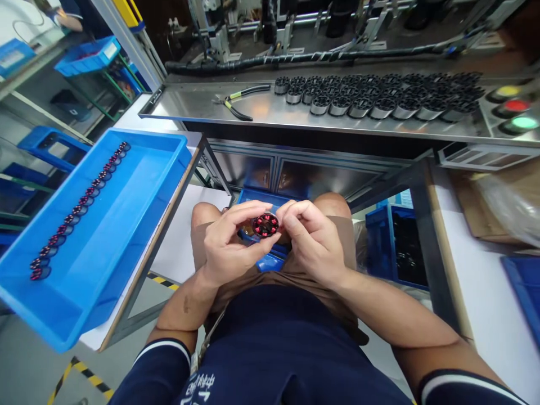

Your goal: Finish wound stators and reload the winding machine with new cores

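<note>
My left hand (pixel 236 236) grips a small round motor stator (pixel 265 225) by its rim, above my lap. Red windings sit around the dark ring, and its open face is turned towards me. My right hand (pixel 310 236) is closed in a pinch right beside the stator's right edge; whatever lies between thumb and fingertip is too small to make out. To the left, a row of similar red-wound stators (pixel 86 201) lies in a big blue tray (pixel 105 253).
On the metal ledge ahead lie pliers (pixel 239 116) with black and yellow handles and rows of black-topped metal stators (pixel 360 107). Lit buttons (pixel 517 106) are at its right end. A blue crate (pixel 379 247) with dark parts stands low on the right, near a white tabletop (pixel 485 298).
</note>
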Demonstrator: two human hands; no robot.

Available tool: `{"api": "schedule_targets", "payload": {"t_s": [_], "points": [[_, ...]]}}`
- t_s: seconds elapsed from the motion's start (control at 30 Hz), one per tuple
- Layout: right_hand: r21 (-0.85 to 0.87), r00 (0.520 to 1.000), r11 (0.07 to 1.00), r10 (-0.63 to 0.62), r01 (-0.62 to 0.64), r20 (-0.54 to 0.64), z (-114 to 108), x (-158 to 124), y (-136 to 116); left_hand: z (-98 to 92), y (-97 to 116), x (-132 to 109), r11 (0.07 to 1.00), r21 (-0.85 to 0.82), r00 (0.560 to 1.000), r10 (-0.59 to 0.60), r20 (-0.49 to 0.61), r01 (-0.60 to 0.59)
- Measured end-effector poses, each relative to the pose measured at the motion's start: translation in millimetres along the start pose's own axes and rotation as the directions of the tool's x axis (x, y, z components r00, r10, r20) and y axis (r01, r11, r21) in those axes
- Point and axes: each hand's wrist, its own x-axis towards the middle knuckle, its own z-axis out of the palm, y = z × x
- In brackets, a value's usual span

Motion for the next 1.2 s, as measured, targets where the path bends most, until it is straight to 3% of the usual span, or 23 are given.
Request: {"api": "schedule_targets", "payload": {"t_s": [0.1,0.17,0.33,0.4,0.53,0.6,0.7,0.83,0.97,1.2], "points": [[-0.003,0.995,0.997,0.075,-0.075,-0.063,3,-4,7,-2.4,-3,-1,0.999,-0.015,1.0,-0.028,-0.009,0.028],[-0.03,0.996,0.998,0.054,-0.056,-0.064,1,-4,8,-3.3,-4,-1,0.999,-0.004,0.999,-0.032,-0.012,0.032],[-0.216,0.974,0.952,-0.225,0.218,-0.005,-2,4,0,-5.4,-5,0,1.0,-0.001,0.999,-0.004,0.034,0.004],[-0.252,0.963,0.934,-0.269,0.255,-0.021,-1,7,-2,-6.1,-5,0,1.0,-0.009,0.999,0.004,0.047,-0.003],[-0.172,0.979,0.98,-0.128,0.1,-0.162,3,10,2,-6.5,-4,0,0.999,-0.04,1.0,0.001,0.011,-0.001],[-0.084,0.985,0.995,-0.071,0.058,-0.157,2,10,5,-6.5,-3,0,0.999,-0.048,1.0,-0.012,-0.005,0.011],[-0.028,0.992,0.995,-0.097,0.096,-0.075,0,8,3,-6.2,-2,2,0.999,-0.036,0.999,-0.033,-0.008,0.033],[-0.123,0.976,0.968,-0.217,0.217,0.014,-2,8,-3,-5.9,-2,2,1.0,-0.014,1.0,-0.02,0.02,0.02],[-0.167,0.952,0.945,-0.297,0.281,-0.081,0,10,-2,-6.0,-1,2,1.0,0.012,0.998,-0.028,0.048,0.027],[-0.088,0.97,0.988,-0.142,0.127,-0.199,-1,12,9,-2.8,2,2,0.988,-0.123,0.995,-0.091,0.031,0.094]]}}
